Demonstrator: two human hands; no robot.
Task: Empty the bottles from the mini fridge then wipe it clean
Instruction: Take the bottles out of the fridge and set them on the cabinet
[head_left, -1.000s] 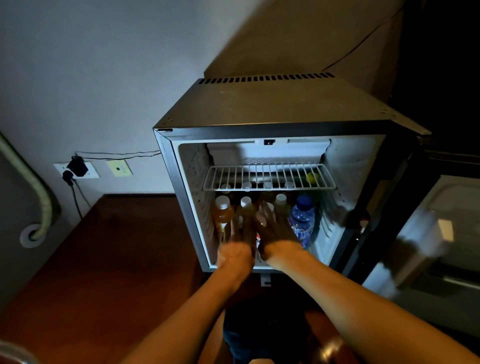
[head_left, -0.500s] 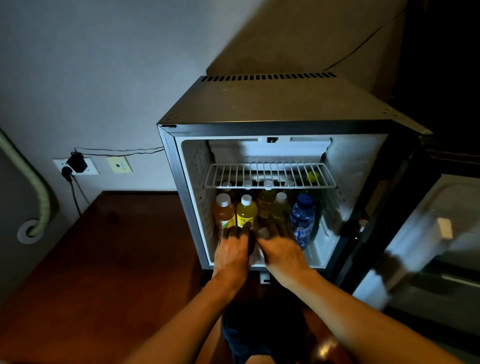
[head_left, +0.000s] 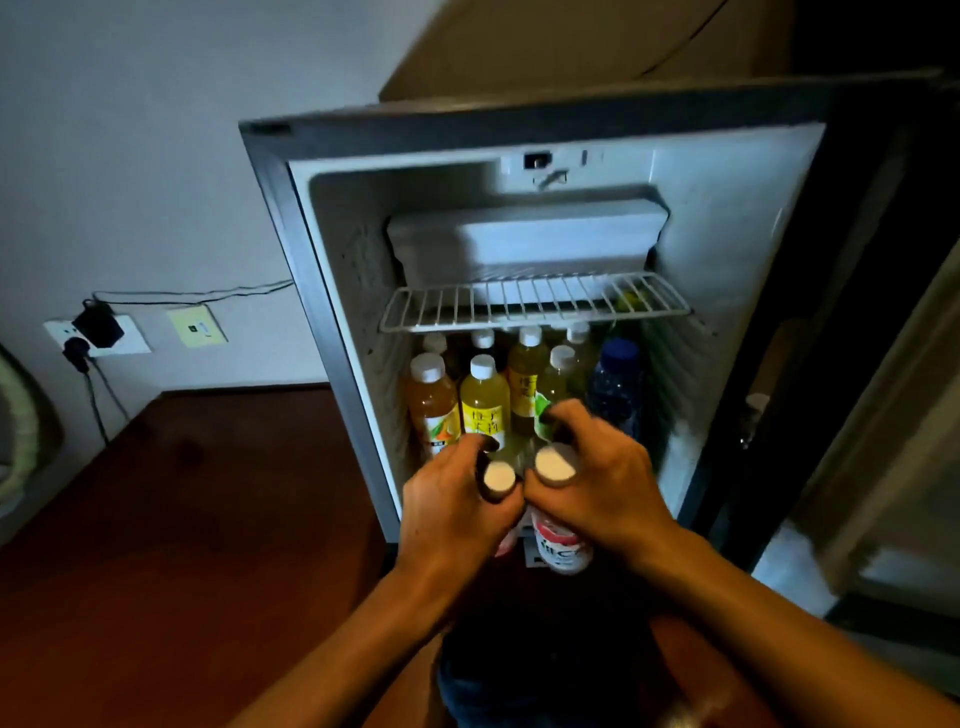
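Observation:
The mini fridge stands open in front of me. My left hand grips a dark bottle with a white cap just outside the fridge's front edge. My right hand grips a second bottle with a white cap and a red and white label. On the fridge floor behind my hands stand several bottles: an orange one, a yellow one, more yellow ones behind, and a blue one at the right. A wire shelf sits above them.
The fridge door hangs open at the right. A freezer box sits under the fridge ceiling. Dark wooden floor lies to the left. A wall socket with a black plug and cable is low on the left wall.
Both hands reached in among the front bottles, closed on one bottle each and drew them out toward me. The camera has moved closer and lower to the fridge.

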